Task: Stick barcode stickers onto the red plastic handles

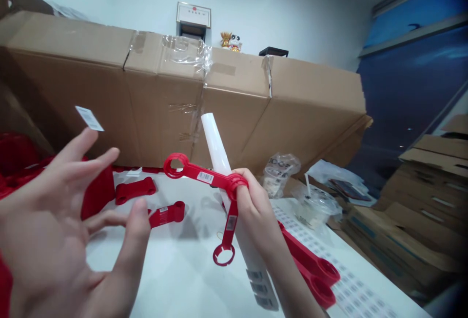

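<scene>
My left hand is raised with its fingers spread apart. A small white barcode label rests at one of its fingertips, seemingly stuck there. My right hand is closed around overlapping ring ends of red plastic bars: one bar points left, another hangs down, and both carry barcode labels. A curled white label sheet runs behind these bars and along my right hand; whether the fingers grip it too is hidden. Below, a red bar with a label lies near my left thumb.
Another red bar lies on the white table. At right are longer red parts, a flat sheet of labels, a bagged cup and a cup with a straw. Large cardboard boxes wall off the back.
</scene>
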`<state>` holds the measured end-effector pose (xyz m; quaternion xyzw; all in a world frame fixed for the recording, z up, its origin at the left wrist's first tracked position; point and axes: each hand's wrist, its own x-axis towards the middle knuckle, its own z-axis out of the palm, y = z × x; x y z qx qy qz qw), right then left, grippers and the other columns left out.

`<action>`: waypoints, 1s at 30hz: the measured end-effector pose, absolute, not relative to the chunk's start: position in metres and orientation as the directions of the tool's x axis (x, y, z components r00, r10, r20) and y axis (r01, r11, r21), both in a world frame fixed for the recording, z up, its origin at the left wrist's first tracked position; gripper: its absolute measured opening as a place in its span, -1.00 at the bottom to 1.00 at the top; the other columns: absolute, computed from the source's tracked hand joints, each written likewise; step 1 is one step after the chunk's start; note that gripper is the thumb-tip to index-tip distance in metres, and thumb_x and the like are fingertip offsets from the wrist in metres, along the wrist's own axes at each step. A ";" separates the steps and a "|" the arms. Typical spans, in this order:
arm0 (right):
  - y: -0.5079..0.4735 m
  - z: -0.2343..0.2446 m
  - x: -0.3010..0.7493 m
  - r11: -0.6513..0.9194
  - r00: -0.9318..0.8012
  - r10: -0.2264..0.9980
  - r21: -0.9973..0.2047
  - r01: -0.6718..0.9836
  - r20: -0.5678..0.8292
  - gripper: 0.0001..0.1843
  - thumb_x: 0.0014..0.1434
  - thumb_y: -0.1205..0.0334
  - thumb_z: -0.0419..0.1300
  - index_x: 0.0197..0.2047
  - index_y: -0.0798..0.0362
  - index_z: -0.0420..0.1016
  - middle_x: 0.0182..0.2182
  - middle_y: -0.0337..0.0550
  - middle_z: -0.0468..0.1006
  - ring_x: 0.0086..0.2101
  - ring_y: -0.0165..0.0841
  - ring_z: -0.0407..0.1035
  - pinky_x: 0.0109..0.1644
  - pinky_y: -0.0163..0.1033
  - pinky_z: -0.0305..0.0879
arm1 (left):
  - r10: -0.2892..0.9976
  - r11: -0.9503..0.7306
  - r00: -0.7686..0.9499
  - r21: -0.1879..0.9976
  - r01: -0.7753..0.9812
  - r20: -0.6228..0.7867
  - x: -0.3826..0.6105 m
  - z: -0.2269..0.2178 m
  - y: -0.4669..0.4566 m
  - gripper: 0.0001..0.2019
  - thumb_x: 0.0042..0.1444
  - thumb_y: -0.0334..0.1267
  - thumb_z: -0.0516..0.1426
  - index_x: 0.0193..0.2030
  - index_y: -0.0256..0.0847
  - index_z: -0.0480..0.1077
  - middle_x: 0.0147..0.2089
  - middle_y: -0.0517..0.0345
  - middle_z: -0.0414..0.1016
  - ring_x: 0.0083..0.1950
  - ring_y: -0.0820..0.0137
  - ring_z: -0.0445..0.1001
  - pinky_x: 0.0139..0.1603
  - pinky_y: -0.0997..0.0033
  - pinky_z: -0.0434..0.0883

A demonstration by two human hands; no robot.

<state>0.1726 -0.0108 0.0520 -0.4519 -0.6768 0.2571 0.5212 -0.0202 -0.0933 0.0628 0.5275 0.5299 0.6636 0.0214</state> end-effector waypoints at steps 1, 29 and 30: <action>-0.012 0.052 0.172 0.465 -0.051 0.877 -0.816 0.342 0.478 -0.74 0.48 0.23 -0.11 -0.21 -0.05 0.33 -0.40 -0.30 0.41 -0.38 -0.34 0.31 -0.33 -0.24 0.19 | 0.535 -0.433 -0.440 0.681 0.590 0.721 -0.021 0.063 -0.089 -0.47 0.19 -0.15 0.22 0.24 0.22 0.14 0.59 0.34 -0.16 0.49 -0.09 0.13 -0.12 -0.01 0.64; -0.021 0.045 0.162 0.503 -0.160 0.864 -0.801 0.324 0.477 -0.74 0.47 0.30 -0.14 -0.19 -0.06 0.32 -0.44 -0.33 0.39 -0.43 -0.36 0.28 -0.36 -0.25 0.19 | 0.830 -0.364 -0.307 0.869 0.334 0.466 -0.026 0.052 -0.040 -0.50 0.13 0.10 0.29 0.06 -0.07 0.24 -0.10 0.10 0.50 -0.08 0.16 0.57 -0.15 0.20 0.50; -0.020 0.047 0.164 0.488 -0.154 0.873 -0.810 0.325 0.463 -0.74 0.47 0.29 -0.14 -0.20 -0.06 0.32 -0.44 -0.33 0.39 -0.42 -0.36 0.28 -0.35 -0.25 0.19 | 0.857 -0.357 -0.293 0.899 0.256 0.424 -0.028 0.054 -0.041 -0.51 0.14 0.10 0.28 0.06 -0.07 0.25 -0.12 0.11 0.53 -0.13 0.19 0.59 -0.22 0.25 0.50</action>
